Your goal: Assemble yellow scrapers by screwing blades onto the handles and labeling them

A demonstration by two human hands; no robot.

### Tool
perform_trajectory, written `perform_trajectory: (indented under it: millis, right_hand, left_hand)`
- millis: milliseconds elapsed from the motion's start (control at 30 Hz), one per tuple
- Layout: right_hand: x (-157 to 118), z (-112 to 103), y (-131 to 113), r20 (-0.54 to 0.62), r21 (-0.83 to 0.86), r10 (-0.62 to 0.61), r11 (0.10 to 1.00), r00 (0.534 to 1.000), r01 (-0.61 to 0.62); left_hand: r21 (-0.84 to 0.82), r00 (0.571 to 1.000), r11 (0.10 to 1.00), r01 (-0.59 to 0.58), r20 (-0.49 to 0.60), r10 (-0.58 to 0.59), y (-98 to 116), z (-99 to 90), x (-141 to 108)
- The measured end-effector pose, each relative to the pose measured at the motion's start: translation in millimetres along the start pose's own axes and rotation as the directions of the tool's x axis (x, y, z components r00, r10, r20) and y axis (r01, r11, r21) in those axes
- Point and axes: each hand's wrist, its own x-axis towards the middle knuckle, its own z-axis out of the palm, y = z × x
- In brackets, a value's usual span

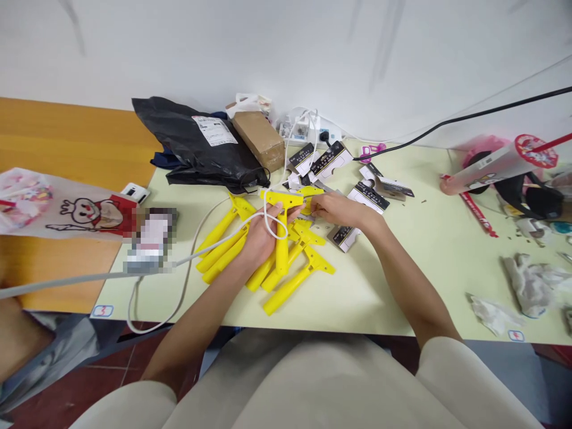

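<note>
My left hand (261,238) is shut around the stem of a yellow plastic T-shaped scraper (281,238), held upright over the pile. A white cable (232,229) lies across that hand. My right hand (335,210) reaches in from the right, its fingertips pinching a thin metal blade (308,215) at the scraper's head. The blade is partly hidden by the fingers. Several loose yellow scrapers (295,286) lie beneath and beside my hands on the pale green table (388,292). Black-and-white packaging cards (369,196) lie just beyond my right hand.
A black plastic bag (196,143), a cardboard box (259,140) and a power strip (308,128) stand along the wall. A pink-capped tube (496,167) and crumpled paper (531,286) are at the right. A wooden desk (67,143) adjoins at the left.
</note>
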Motion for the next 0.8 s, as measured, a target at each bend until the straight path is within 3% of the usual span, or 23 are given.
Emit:
perform_trajectory:
  millis: [333,567,733,800]
  right_hand:
    - [-0.3,-4.9,-10.0,-0.022,-0.012,0.022,1.000,1.000,-0.022]
    - [0.2,-4.8,-7.4,-0.035,0.005,-0.033,0.999,0.999,0.033]
    - [-9.4,-15.2,-2.5,-0.106,0.291,-0.002,0.956,0.994,0.033]
    - [-11.4,-18.4,-4.5,-0.121,0.554,0.045,0.832,0.992,0.030]
  left_hand:
    - [-0.010,0.999,1.000,0.010,-0.037,-0.011,-0.2,0.4,-0.6]
    - [-0.023,1.000,1.000,-0.003,0.001,0.003,-3.3,-3.4,1.8]
    - [-0.026,0.999,1.000,0.003,-0.033,-0.004,-1.4,-2.9,1.9]
    - [-0.027,0.999,1.000,-0.003,-0.034,0.002,-1.5,-3.7,2.1]
